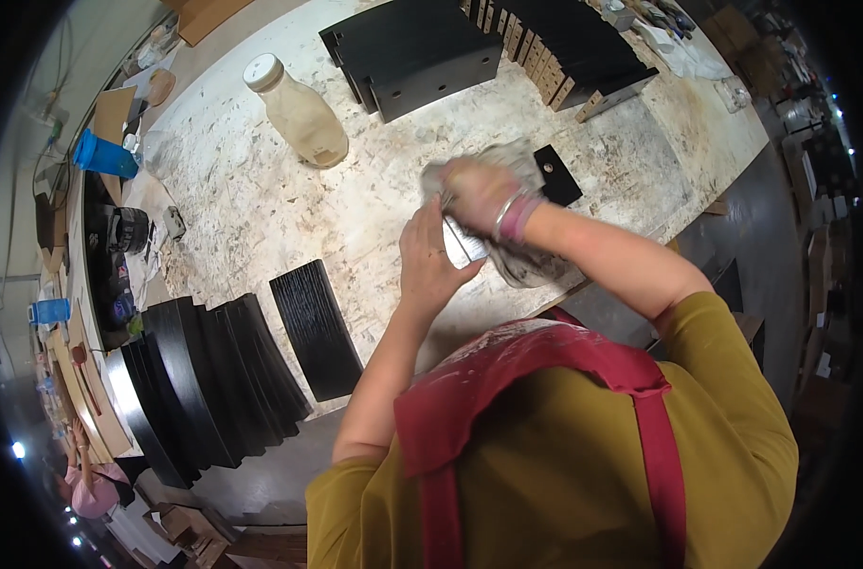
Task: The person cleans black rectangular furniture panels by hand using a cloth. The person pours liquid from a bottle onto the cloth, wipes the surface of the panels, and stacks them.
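Observation:
My right hand, smeared a little by motion, is closed on a crumpled grey rag and presses it down at the table's near side. Under the rag lies a flat panel, its shiny end catching the light. My left hand holds this end, with the thumb on one side and straight fingers on the other. Beyond the rag a black piece with a small hole sticks out; whether it belongs to the same panel is hidden. A single black wood-grained panel lies left of my left forearm.
Black panels stand in a row at the table's left near edge. More black panels and a row with drilled ends stand at the back. A capped jar of beige liquid and a blue cup stand left. Another person is far left.

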Available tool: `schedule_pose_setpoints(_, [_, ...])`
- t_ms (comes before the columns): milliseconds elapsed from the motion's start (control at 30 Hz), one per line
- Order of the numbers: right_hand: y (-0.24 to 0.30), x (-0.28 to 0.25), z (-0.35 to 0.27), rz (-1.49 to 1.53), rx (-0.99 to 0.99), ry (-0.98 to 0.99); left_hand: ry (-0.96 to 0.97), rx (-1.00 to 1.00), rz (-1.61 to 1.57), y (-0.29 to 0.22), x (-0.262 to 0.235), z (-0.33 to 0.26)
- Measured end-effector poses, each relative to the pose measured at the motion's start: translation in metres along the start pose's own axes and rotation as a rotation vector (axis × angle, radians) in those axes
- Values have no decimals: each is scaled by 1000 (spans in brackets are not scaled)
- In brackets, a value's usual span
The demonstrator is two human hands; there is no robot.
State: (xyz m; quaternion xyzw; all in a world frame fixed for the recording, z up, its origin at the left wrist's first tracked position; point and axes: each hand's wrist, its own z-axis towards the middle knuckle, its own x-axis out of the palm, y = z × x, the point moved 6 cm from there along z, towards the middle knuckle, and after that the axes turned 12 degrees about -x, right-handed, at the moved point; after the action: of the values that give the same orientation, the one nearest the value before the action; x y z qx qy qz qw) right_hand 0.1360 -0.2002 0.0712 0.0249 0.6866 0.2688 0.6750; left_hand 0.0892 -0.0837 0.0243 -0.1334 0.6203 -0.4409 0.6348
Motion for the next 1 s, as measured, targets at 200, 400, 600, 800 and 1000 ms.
schedule_pose_setpoints(200, [-45, -7, 1, -1, 166, 75, -7, -4, 57, 7, 3, -3])
schedule_pose_setpoints(400, [-6, 11, -33, 105, -145, -206, 18, -28, 15, 6, 1, -3])
schedule_pose_setpoints(600, [-132, -49, -102, -30, 321, -285, 28, 1, 41, -7, -1, 0])
schedule_pose_setpoints(800, [-15, 6, -106, -10, -249, -200, 39, -15, 52, -2, 4, -1])
schedule_pose_setpoints(1000, [-220, -62, -232, -16, 585, -406, 146, -1, 143, -11, 6, 3])
